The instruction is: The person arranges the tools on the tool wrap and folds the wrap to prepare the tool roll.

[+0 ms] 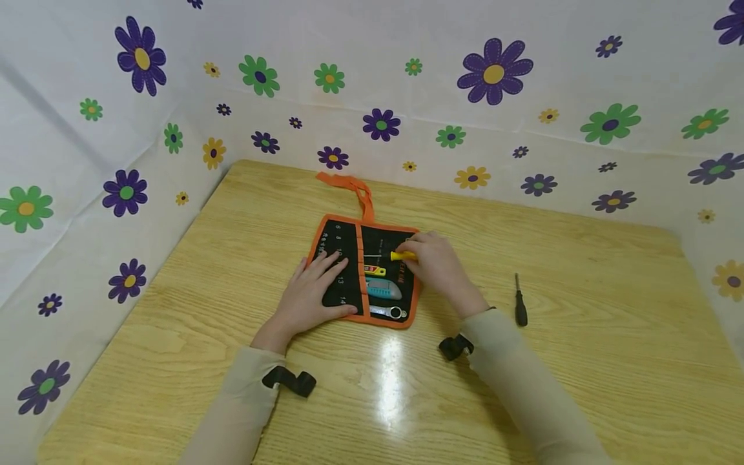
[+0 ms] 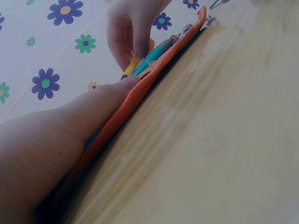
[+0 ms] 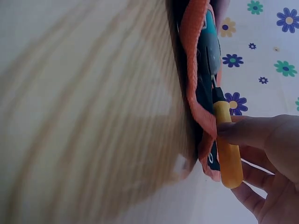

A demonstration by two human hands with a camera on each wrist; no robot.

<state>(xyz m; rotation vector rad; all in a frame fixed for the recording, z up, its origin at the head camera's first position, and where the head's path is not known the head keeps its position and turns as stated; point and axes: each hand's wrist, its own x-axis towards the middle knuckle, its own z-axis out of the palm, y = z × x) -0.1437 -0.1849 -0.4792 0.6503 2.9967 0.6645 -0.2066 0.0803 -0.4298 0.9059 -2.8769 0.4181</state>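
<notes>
Resting spread at the tool pouch's left edge is the left hand; near the right edge, a yellow-handled screwdriver is pinched by the right hand.

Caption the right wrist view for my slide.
Right hand grips a yellow-handled screwdriver over an orange-edged tool pouch.

Glossy wooden table, 1 black-handled screwdriver lying on it, white cloth with multicoloured flowers
</notes>
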